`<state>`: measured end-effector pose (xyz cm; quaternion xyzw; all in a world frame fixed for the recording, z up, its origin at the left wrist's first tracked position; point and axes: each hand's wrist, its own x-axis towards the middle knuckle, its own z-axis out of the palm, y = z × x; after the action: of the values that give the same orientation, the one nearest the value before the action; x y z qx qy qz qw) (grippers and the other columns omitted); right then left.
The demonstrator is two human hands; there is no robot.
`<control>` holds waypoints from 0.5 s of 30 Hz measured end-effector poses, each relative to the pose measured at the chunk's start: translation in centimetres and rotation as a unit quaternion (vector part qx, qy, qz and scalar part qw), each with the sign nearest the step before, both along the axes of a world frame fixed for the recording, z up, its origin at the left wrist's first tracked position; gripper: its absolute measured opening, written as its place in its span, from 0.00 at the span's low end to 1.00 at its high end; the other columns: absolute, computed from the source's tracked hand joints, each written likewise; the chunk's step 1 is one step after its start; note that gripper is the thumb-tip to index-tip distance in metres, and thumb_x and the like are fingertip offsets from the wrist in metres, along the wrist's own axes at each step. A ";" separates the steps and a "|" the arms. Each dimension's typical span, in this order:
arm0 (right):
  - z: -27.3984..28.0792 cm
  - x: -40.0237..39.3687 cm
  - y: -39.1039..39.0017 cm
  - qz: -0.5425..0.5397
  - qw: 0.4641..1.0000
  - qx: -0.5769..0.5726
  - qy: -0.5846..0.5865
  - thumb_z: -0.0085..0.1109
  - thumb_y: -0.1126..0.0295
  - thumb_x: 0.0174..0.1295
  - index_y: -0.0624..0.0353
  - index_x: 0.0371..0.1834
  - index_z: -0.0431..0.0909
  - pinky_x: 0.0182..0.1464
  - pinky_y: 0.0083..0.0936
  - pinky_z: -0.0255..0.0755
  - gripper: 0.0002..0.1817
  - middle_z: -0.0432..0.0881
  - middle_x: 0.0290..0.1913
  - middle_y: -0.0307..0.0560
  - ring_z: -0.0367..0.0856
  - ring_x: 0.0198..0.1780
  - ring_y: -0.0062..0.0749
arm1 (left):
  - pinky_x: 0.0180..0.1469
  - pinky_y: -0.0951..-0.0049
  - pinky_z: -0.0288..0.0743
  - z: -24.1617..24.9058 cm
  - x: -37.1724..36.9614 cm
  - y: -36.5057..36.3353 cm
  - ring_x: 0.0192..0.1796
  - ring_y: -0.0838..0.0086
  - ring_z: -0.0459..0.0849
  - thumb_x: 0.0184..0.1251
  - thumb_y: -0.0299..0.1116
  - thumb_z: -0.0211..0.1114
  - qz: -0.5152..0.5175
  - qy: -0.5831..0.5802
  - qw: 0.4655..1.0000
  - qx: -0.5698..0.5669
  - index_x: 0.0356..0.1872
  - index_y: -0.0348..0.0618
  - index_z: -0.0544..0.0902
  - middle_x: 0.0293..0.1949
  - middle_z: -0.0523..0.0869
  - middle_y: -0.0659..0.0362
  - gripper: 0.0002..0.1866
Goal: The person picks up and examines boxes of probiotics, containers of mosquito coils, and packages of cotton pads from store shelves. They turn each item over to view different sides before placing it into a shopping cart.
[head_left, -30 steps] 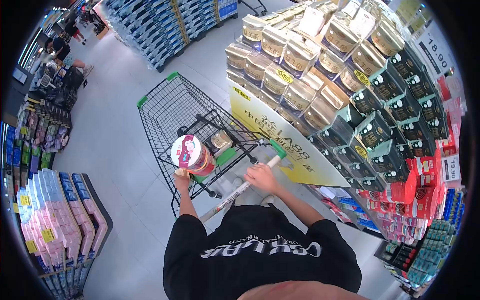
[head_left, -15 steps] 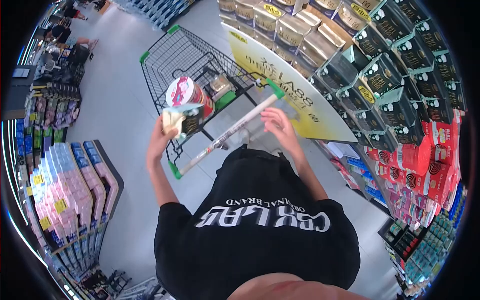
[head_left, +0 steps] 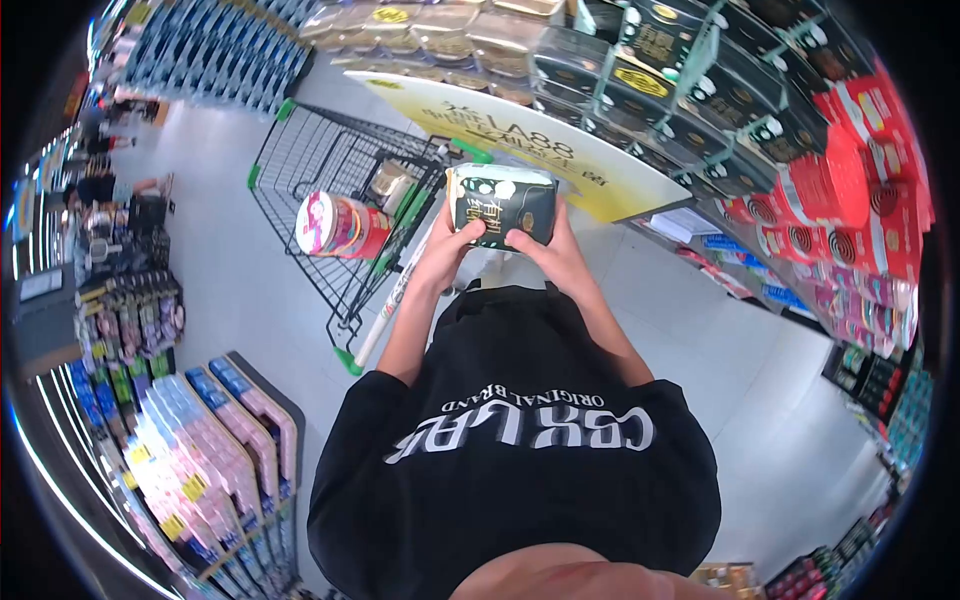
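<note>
A dark green and white package (head_left: 505, 207) with printed characters is held upright in front of my chest. My left hand (head_left: 447, 248) grips its left side, thumb on the front face. On its right side my right hand (head_left: 552, 252) is closed in the same way. Behind and to the left stands a wire shopping cart (head_left: 300, 150) with green corners. Inside the cart lie a red and white tub (head_left: 340, 226) and a small brown-and-clear package (head_left: 393, 184). Neither hand touches the cart's handle (head_left: 385, 312).
A yellow and white sign board (head_left: 520, 130) runs below shelves of dark packages (head_left: 650, 85). Red packages (head_left: 860, 185) are stacked at right. A pink and blue display (head_left: 215, 440) stands at lower left. People (head_left: 100, 188) are at the far left.
The package has moved from my left hand over the cart to in front of my chest. My right hand, empty before, has closed on it too. The view has turned toward the right.
</note>
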<state>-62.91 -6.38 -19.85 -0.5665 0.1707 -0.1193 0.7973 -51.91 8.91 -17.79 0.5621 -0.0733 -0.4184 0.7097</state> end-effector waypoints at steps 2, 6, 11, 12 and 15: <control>0.1 -1.2 -0.5 -0.029 0.999 0.020 -0.007 0.71 0.65 0.55 0.64 0.74 0.45 0.67 0.33 0.62 0.50 0.65 0.65 0.57 0.65 0.67 0.39 | 0.62 0.68 0.69 0.2 0.7 -1.2 0.61 0.73 0.75 0.60 0.38 0.72 -0.041 -0.021 0.999 -0.026 0.69 0.42 0.62 0.59 0.76 0.58 0.38; 1.7 -3.2 -0.9 -0.108 0.991 0.079 -0.018 0.71 0.66 0.54 0.60 0.76 0.40 0.69 0.37 0.58 0.54 0.64 0.66 0.59 0.64 0.68 0.43 | 0.64 0.68 0.67 0.0 0.5 -3.2 0.60 0.73 0.75 0.63 0.40 0.71 -0.093 0.050 0.994 -0.032 0.66 0.40 0.65 0.58 0.78 0.58 0.35; 1.7 -4.7 -0.9 -0.165 0.986 0.008 -0.008 0.72 0.68 0.53 0.56 0.77 0.38 0.68 0.37 0.60 0.56 0.64 0.66 0.61 0.66 0.67 0.44 | 0.64 0.69 0.66 -0.9 -0.2 -4.2 0.60 0.73 0.75 0.68 0.41 0.66 -0.152 0.054 0.986 -0.032 0.65 0.39 0.67 0.58 0.78 0.58 0.30; 1.6 -4.8 -1.1 -0.158 0.987 -0.017 -0.003 0.72 0.68 0.52 0.56 0.77 0.39 0.67 0.37 0.61 0.56 0.65 0.65 0.61 0.67 0.66 0.44 | 0.64 0.69 0.66 -1.4 -0.1 -4.0 0.61 0.73 0.74 0.68 0.40 0.66 -0.167 0.046 0.985 -0.023 0.66 0.39 0.67 0.58 0.78 0.58 0.30; 2.6 -4.4 -2.0 -0.121 0.987 -0.089 0.049 0.73 0.67 0.51 0.55 0.77 0.41 0.64 0.36 0.65 0.55 0.70 0.61 0.61 0.72 0.61 0.43 | 0.62 0.69 0.67 -2.0 0.6 -3.1 0.62 0.72 0.74 0.69 0.39 0.65 -0.199 0.010 0.980 -0.001 0.67 0.40 0.66 0.61 0.76 0.57 0.30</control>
<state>-67.32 -8.41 -17.27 -0.6158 0.2656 -0.2015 0.7139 -51.35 5.78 -19.84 0.5317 -0.1771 -0.5569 0.6131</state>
